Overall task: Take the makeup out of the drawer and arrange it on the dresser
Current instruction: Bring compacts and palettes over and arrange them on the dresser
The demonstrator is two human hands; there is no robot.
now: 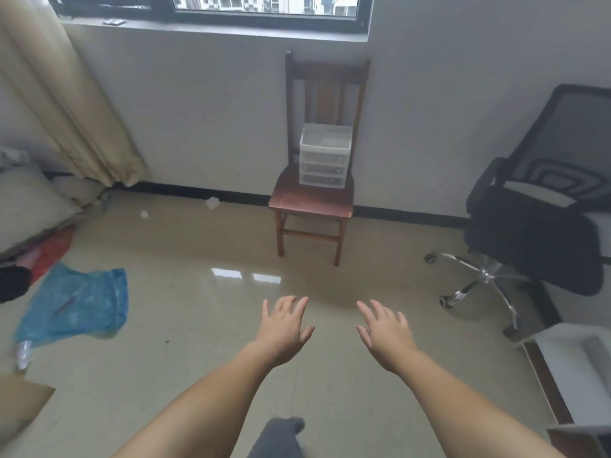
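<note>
The fingers of the left hand are straight and fanned apart, palm down, holding nothing; the right hand mirrors it just beside, its own fingers spread and bare, a narrow gap of floor showing between the two thumbs. Both forearms reach forward over the glossy tiled floor, touching nothing.

Straight ahead of the fingertips, well apart from them, stands a wooden chair against the white wall; at the back of its seat sits a small translucent drawer unit, three drawers stacked beneath an open top tray, all three drawers pushed in; whether makeup lies inside I cannot tell, the plastic being too cloudy from here.

Out to the right of the right hand is a black mesh office chair on a chrome wheeled base; nearer, at the right edge, the corner of a white surface shows. Off to the left of the left hand a crumpled blue plastic bag lies on the floor, with red fabric and bedding beyond it; a beige curtain hangs above those; a dark-framed window runs along the top of the wall.
</note>
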